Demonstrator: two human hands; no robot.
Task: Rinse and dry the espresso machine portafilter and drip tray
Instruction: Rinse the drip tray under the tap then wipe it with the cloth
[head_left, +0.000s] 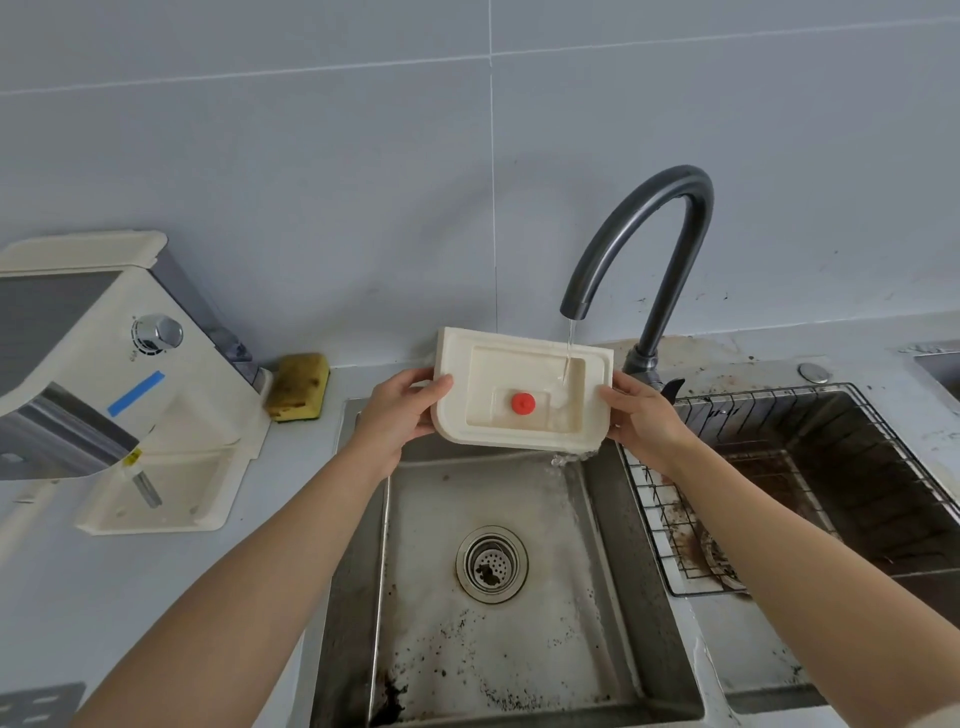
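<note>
I hold a cream plastic drip tray (522, 364) with a red float knob (522, 403) over the left sink basin (498, 639). My left hand (400, 410) grips its left edge and my right hand (641, 415) grips its right edge. Water runs from the dark curved faucet (660, 223) into the tray's right side and spills off its lower right corner into the basin. The tray tilts slightly down to the right. No portafilter is in view.
The cream espresso machine (119, 374) stands on the counter at the left, next to a yellow sponge (298, 384). A wire rack (691, 519) sits in the stained right basin (857, 478). The drain strainer (491, 564) lies mid-basin among dark coffee specks.
</note>
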